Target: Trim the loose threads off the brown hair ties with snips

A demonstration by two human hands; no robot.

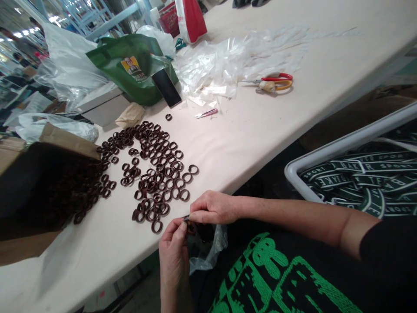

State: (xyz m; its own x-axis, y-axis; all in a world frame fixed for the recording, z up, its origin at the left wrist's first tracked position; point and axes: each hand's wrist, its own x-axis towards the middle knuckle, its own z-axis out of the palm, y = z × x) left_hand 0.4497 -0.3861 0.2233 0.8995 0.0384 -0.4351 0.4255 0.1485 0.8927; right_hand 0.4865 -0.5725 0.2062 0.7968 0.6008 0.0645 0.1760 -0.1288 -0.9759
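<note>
My left hand (174,243) and my right hand (213,208) meet just off the near edge of the table (267,130). Both pinch the mouth of a small clear plastic bag (205,252) holding dark brown rings. My right hand's fingertips press together at the bag's top, and my left thumb and fingers grip the same spot from below. Several dark brown rings (153,169) lie spread on the table just beyond my hands. More rings spill from an open cardboard box (39,195) at the left.
Clear plastic bags (234,61) are heaped at the back, with red-handled scissors (275,81), small pink snips (206,114), a phone (167,88) and a green bag (130,65). A white-rimmed bin of printed green straps (368,174) stands to my right.
</note>
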